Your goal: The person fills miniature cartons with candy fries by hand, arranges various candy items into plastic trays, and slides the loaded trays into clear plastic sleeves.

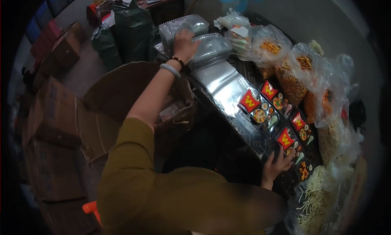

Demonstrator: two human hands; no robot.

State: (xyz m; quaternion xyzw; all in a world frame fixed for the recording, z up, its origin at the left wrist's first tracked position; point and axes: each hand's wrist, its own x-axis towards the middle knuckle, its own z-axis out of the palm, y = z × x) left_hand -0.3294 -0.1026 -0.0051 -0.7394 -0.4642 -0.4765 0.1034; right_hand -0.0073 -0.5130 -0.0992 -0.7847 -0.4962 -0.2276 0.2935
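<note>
My left hand (185,44) reaches far forward to two stacks of clear plastic trays, its thumb apart from its fingers. It lies over the near side of the far tray stack (195,24), beside the nearer tray stack (216,47). My right hand (277,165) rests with spread fingers at the table's near edge, touching a small set with a red piece (285,139) marked with a yellow W. Similar sets lie further along, with another red piece (249,100), a round noodle-bowl piece (259,115) and small egg-like and green pieces. Flat clear film (220,82) covers part of the table.
Clear bags of orange pieces (291,78) line the table's far side. Pale noodle-like strands (311,202) lie in a bag at lower right. An open cardboard box (118,92) stands below my left arm, with stacked cartons (57,113) and dark green bags (132,31) beyond.
</note>
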